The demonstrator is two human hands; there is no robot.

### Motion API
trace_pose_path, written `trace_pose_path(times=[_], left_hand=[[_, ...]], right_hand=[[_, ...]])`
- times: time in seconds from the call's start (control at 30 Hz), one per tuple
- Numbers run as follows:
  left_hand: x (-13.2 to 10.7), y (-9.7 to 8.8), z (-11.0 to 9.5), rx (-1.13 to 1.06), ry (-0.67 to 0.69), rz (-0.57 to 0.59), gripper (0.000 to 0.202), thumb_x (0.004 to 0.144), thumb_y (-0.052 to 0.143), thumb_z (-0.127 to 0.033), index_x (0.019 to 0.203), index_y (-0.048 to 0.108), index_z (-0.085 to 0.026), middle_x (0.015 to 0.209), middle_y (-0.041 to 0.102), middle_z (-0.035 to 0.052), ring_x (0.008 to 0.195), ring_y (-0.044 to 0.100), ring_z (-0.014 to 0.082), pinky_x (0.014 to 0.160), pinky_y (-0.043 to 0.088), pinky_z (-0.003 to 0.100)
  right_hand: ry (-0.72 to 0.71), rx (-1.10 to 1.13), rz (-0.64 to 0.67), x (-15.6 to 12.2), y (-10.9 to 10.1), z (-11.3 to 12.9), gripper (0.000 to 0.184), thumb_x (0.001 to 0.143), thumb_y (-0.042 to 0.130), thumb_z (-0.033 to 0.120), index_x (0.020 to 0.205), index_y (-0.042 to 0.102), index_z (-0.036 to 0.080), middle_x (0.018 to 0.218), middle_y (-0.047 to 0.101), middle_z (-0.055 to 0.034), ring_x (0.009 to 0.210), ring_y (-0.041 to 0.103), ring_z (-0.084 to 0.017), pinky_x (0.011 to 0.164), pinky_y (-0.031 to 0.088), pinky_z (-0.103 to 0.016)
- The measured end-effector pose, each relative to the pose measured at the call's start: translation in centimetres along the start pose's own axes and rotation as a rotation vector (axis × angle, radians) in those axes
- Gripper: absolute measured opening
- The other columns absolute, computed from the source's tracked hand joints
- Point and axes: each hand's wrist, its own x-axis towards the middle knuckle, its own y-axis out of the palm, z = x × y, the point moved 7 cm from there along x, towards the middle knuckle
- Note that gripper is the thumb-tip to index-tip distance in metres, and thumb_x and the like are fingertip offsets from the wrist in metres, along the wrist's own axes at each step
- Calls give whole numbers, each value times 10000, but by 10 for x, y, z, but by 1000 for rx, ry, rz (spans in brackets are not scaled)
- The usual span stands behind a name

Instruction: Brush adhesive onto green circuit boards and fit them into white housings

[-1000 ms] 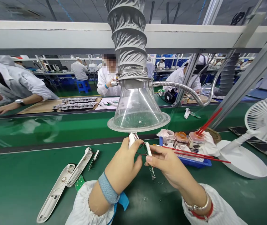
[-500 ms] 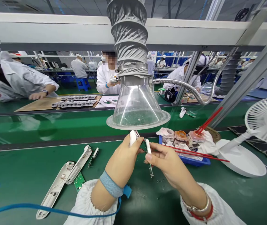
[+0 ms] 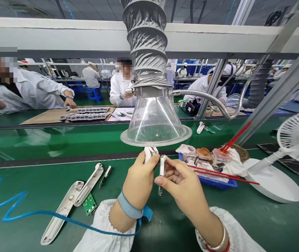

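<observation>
The left hand [image 3: 138, 180] has its grip closed on a white housing [image 3: 149, 152], with the thumb on the near side; the housing's upper end sticks out beyond thumb and fingers, just under the rim of a clear hood [image 3: 154, 120]. The right hand [image 3: 183, 183] pinches a narrow white part [image 3: 162, 165] from its right side, between thumb and fingertips. That part stands nearly upright: its top end rises above the right grip, and a dark, board-like lower end hangs below the thumb. The two pieces sit close together; whether wires join them is hard to tell at this size.

On the green surface [image 3: 12, 238], left of the left hand, a shorter white shell [image 3: 90, 185] overlaps the end of a longer shell [image 3: 52, 231], with a green circuit board [image 3: 89, 204] just beside them. A blue tray [image 3: 219, 183] lies beyond the right hand, to its right.
</observation>
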Motion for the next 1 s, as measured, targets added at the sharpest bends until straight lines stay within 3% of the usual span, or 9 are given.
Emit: trace_pose_path(times=[0.17, 0.3, 0.4, 0.5, 0.63, 0.77, 1.0], left_hand=[[2, 1, -5, -111, 88, 3, 338, 808, 394, -38, 1021, 630, -153, 927, 617, 72, 789, 592, 143, 679, 469, 223], [2, 1, 0, -281, -1, -2, 376, 779, 399, 0, 987, 651, -187, 891, 654, 22, 797, 601, 125, 705, 454, 208], [1, 4, 5, -432, -132, 16, 366, 779, 440, -15, 989, 664, -214, 961, 679, -1, 846, 613, 129, 744, 455, 209], [0, 8, 7, -541, -222, 41, 321, 801, 472, -67, 999, 671, -222, 936, 693, -15, 784, 616, 125, 688, 458, 204], [-1, 10, 7, -607, -253, 49, 289, 831, 483, -120, 1029, 668, -221, 947, 695, -9, 812, 618, 134, 708, 462, 213], [-5, 10, 5, -630, -251, 42, 270, 875, 461, -180, 1058, 654, -228, 1035, 675, 8, 918, 609, 153, 795, 463, 238], [-17, 11, 0, -675, -285, -48, 302, 921, 405, -309, 1190, 536, -269, 1198, 601, 23, 1066, 560, 168, 852, 455, 254]], right_hand=[[-210, -187, -104, -1, 0, 16, 379, 633, 794, 306, 944, 636, 158, 787, 544, -14, 607, 551, -120, 537, 522, -239], [-427, -320, -152, -7, 1, 36, 367, 656, 780, 208, 987, 638, 139, 734, 528, 3, 583, 522, -98, 509, 505, -194], [-534, -354, -51, -12, 5, 47, 411, 760, 685, 138, 1155, 570, 140, 863, 555, -29, 609, 551, -81, 566, 529, -172], [-648, -450, -40, -18, 2, 56, 463, 808, 623, 103, 1249, 500, 171, 1085, 527, -80, 675, 583, -87, 656, 549, -197], [-870, -650, 25, -26, 8, 64, 497, 835, 555, 30, 1296, 456, 189, 1256, 480, -101, 977, 565, -172, 874, 501, -302], [-915, -689, 117, -26, 11, 62, 577, 829, 483, -57, 1348, 388, 176, 1234, 495, -103, 1105, 484, -197, 890, 483, -341], [-935, -656, 94, -29, 7, 63, 605, 812, 451, -98, 1347, 393, 177, 1250, 462, -120, 1099, 476, -198, 821, 517, -321]])
